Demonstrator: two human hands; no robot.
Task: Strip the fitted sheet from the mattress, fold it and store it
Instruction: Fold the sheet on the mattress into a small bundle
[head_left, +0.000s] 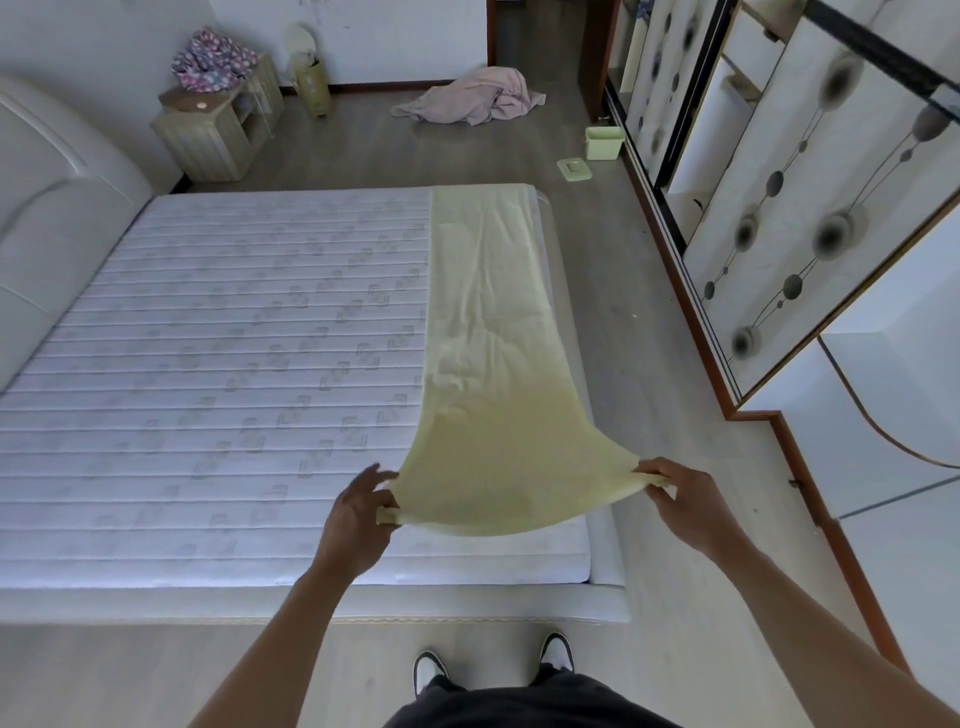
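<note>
The mattress (218, 374) lies bare on the bed frame (605, 566); its quilted top is exposed across nearly the whole width, so stripping appears complete. The fitted sheet (493, 322) is already folded into a long narrow band. It runs along the foot-side edge of the mattress, from the far corner toward the person. The far portion rests flat on the mattress; the near end is lifted clear and pulled taut. This placement uses the mattress as a flat support for folding and keeps the fabric off the floor.

The left hand (358, 512) pinches the near left corner of the band, thumb and fingers closed on the fabric. The right hand (675, 488) grips the near right corner in the same way. Holding both corners apart keeps the end edge straight, which probably prepares a lengthwise fold toward the far end.

Open room: the mattress surface to the left is free for laying folds. The floor strip between the bed frame and the wardrobe (779, 208) is narrow but passable. A pink cloth (467, 98) lies on the floor well beyond the bed.
</note>
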